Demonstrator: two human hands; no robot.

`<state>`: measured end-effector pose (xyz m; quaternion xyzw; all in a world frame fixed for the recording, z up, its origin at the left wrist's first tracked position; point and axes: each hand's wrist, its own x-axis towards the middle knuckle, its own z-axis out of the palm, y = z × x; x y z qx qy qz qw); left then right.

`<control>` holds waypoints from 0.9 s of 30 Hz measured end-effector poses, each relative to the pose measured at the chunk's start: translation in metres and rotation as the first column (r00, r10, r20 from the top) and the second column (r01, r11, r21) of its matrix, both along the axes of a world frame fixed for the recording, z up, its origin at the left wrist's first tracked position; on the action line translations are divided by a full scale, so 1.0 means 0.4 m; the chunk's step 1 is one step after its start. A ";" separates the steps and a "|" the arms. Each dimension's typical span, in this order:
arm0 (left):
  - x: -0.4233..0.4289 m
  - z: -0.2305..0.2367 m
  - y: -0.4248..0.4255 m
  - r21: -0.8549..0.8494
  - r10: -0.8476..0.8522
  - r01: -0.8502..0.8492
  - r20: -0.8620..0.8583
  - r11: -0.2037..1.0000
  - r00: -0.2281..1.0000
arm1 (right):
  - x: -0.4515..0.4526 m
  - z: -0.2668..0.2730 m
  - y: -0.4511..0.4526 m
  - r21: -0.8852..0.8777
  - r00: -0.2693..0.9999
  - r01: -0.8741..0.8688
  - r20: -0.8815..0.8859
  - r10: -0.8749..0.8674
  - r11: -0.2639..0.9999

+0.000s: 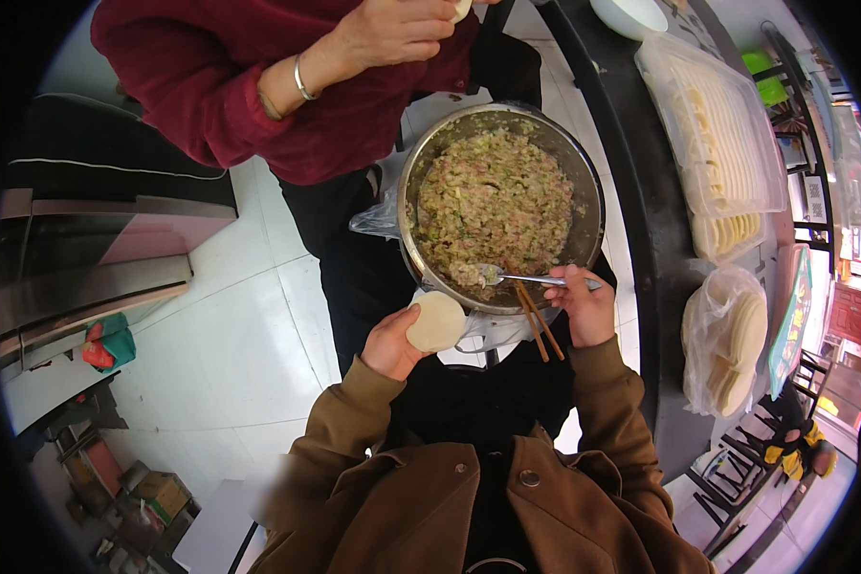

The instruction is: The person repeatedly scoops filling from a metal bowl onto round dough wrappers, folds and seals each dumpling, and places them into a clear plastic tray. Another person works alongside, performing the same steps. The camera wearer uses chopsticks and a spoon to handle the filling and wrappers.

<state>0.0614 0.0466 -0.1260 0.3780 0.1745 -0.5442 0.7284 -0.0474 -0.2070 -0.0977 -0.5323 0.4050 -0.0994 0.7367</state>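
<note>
My left hand holds a round, flat dough wrapper just outside the near rim of a large steel bowl. Chopped meat and vegetable filling lies in the bowl. In my right hand is the handle of a metal spoon; its head rests at the near edge of the filling, with some filling on it. A pair of wooden chopsticks leans over the bowl's near rim, close to my right hand.
Across the bowl, a person in a dark red top holds a piece of dough. On the dark table at the right stand plastic boxes of dumplings, a bag of stacked wrappers and a white bowl. A plastic bag hangs beside the steel bowl.
</note>
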 end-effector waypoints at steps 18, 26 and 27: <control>0.008 0.083 -0.151 -0.402 0.235 -0.300 -0.203 0.865 0.950 | -0.050 0.259 0.072 -0.627 0.946 0.056 0.283 0.160 0.777; -0.005 0.110 -0.160 -0.456 0.327 -0.456 -0.336 0.764 0.883 | -0.062 0.204 0.100 -0.801 0.901 0.010 0.266 0.341 0.599; -0.004 0.108 -0.159 -0.513 0.315 -0.476 -0.372 0.714 0.873 | -0.065 0.202 0.096 -0.822 0.893 -0.014 0.246 0.378 0.569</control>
